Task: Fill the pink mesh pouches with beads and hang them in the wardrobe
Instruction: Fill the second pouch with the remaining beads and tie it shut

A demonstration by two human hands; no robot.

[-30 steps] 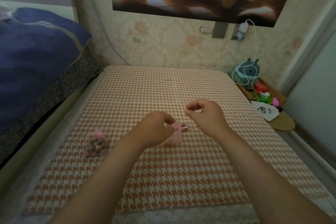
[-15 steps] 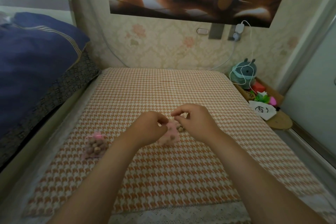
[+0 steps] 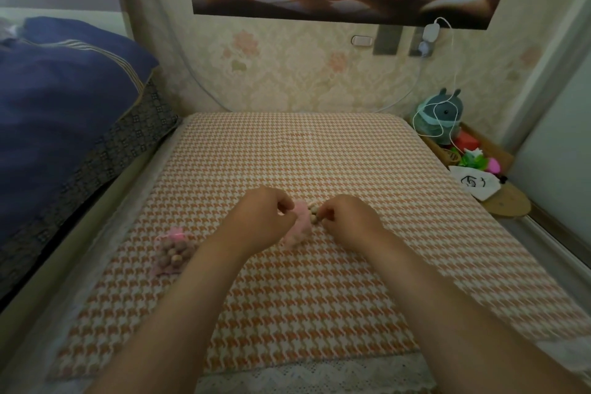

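Observation:
A pink mesh pouch [image 3: 299, 224] lies on the orange houndstooth table cover [image 3: 319, 157] between my hands. My left hand [image 3: 262, 221] pinches the pouch's left edge with curled fingers. My right hand [image 3: 348, 221] has its fingers curled against several wooden beads [image 3: 314, 214] at the pouch's right side. Whether those beads sit inside the pouch's mouth or just beside it is hidden by my fingers. A second pink pouch [image 3: 172, 253], filled with brown beads and drawn closed at the top, lies to the left on the cover.
A bed with a blue quilt [image 3: 64, 99] borders the table on the left. A wooden box [image 3: 492, 150] at the right holds a grey plush toy [image 3: 443, 112], small coloured items and a white printed bag [image 3: 476, 182]. A white cable [image 3: 454, 80] hangs from the wall socket.
My right hand has come down and leftward from a raised position to the pouch's right side. The left hand has stayed on the pouch. Beads now show at the pouch's right edge.

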